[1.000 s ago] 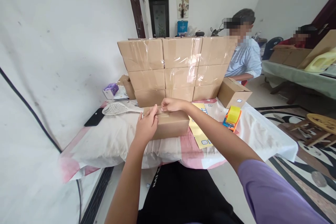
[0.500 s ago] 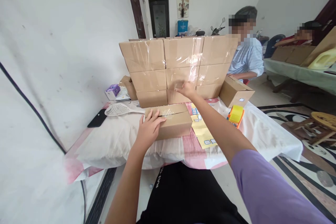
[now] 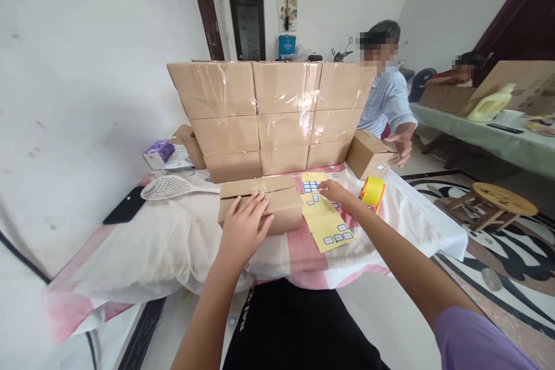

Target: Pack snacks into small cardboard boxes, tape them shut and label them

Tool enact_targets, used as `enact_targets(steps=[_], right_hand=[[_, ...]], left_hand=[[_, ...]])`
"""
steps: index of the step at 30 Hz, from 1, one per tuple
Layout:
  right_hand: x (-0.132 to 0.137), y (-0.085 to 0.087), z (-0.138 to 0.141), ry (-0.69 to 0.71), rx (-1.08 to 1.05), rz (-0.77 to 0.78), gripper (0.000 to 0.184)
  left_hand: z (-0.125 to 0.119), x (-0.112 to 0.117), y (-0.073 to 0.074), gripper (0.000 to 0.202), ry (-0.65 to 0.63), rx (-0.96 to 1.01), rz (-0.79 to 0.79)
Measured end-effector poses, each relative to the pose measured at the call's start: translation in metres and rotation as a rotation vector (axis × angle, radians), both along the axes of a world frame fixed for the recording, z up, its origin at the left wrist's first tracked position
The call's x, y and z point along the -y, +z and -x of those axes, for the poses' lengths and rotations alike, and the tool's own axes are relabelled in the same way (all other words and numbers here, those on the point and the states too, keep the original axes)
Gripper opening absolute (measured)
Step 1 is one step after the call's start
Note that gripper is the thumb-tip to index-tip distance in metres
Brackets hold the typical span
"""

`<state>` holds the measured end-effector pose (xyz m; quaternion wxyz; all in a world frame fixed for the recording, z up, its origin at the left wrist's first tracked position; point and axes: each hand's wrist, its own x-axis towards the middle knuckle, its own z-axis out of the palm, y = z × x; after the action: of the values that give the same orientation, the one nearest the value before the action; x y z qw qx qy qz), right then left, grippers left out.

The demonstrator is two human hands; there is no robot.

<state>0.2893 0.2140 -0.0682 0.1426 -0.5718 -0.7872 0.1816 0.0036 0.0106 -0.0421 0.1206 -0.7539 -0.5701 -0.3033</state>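
My left hand (image 3: 248,217) lies spread over the front edge and top of a closed cardboard box (image 3: 281,211), with a strip of clear tape across its top seam. To the right of that box, a yellow sheet (image 3: 323,217) bears white labels with blue borders. At the sheet's upper right edge, the fingers of my right hand (image 3: 336,191) are pinched together; whatever is between them is too small to make out. Close to my right forearm stands an orange tape dispenser with a yellow roll (image 3: 372,192).
Behind the box rises a wall of stacked cardboard boxes (image 3: 284,130) bound in clear film. A white plastic strainer (image 3: 167,187), a black phone (image 3: 125,206) and a tissue pack (image 3: 158,154) lie left. A co-worker's hand (image 3: 401,149) is beside a labelled box (image 3: 368,153) at right.
My right hand has come down from the front of the stacked boxes to the yellow sheet. My left hand stays on the box. The co-worker's hand has come up beside the right-hand box.
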Motion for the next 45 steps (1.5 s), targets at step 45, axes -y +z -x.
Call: enact_targets(steps=[45], right_hand=[[0.158, 0.029, -0.019, 0.279, -1.065, 0.476, 0.012]], left_hand=[[-0.145, -0.018, -0.022, 0.018, -0.259, 0.764, 0.082]])
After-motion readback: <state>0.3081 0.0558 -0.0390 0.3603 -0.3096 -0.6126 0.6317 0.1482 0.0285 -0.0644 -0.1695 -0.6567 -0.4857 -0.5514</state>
